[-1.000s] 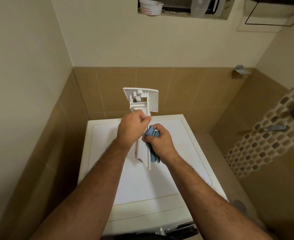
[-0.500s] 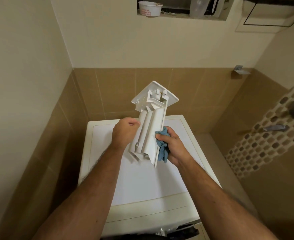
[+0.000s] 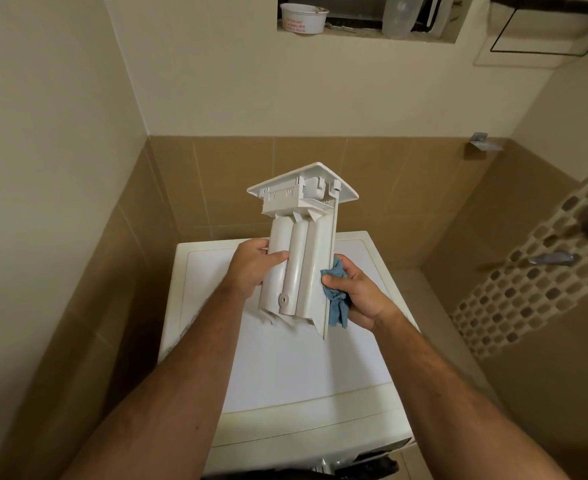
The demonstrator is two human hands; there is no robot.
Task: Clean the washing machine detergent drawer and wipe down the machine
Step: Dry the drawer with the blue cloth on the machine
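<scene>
Detergent drawer [image 3: 297, 261] is held upright over the washing machine [image 3: 285, 368], underside w/ three rounded channels facing the camera, flat front panel at the top tilted away. Its compartments face away, so inside can't be seen; lower end is ragged-looking and partly blends w/ the white lid behind it. Whether it touches the lid is unclear.

Left hand [image 3: 251, 268] grips the drawer's left edge, thumb lying across the front of the left channel, fingers wrapped behind & out of sight. Right hand [image 3: 353, 292] is curled round a bunched blue cloth [image 3: 337, 299], pressing it against the drawer's right side wall; part of the cloth is hidden in the palm, a tail hangs below. Drawer sits between both hands.

Drawer is hard off-white plastic, smooth & slightly glossy, w/ a small round hole near the bottom. Cloth looks soft, terry-like. Machine top is flat matte white w/ a cream rim; its front is cut off at the frame's bottom. Walls: tan tiles below, plain cream above. White tub [image 3: 303, 19] in a wall niche [image 3: 365, 34], cropped at the top edge
</scene>
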